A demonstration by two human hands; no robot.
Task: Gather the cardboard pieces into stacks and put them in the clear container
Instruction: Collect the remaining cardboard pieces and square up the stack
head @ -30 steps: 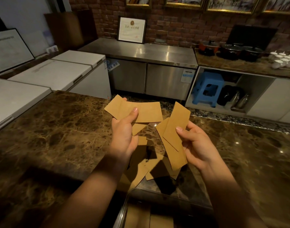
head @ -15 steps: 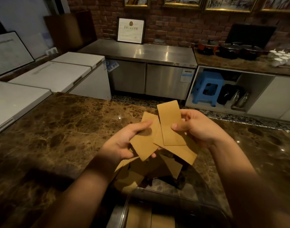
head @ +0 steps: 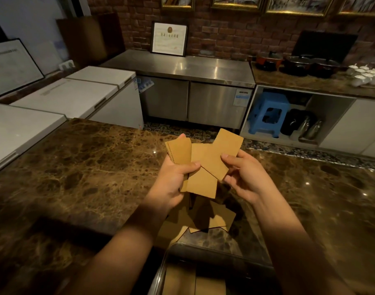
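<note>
Several tan cardboard pieces (head: pixel 203 167) are held up above the brown marble counter (head: pixel 86 171), fanned and overlapping. My left hand (head: pixel 171 179) grips the left pieces, thumb across the front. My right hand (head: pixel 246 177) pinches the tilted right piece (head: pixel 222 152) with thumb on top. More loose cardboard pieces (head: pixel 205 218) lie in a heap on the counter beneath my hands. The clear container (head: pixel 203 252) sits at the bottom edge, with cardboard stacks (head: pixel 193 282) inside it.
White chest freezers (head: pixel 65 99) stand to the left, a steel cabinet (head: pixel 191 86) behind the counter. A blue stool (head: pixel 269 111) and kettles sit in an open shelf at the right. Pots (head: pixel 299 64) and white cups (head: pixel 367 75) line the far counter.
My hands, apart a second ago with separate pieces, have come together at the middle. The pieces now overlap as one fanned bunch between both hands.
</note>
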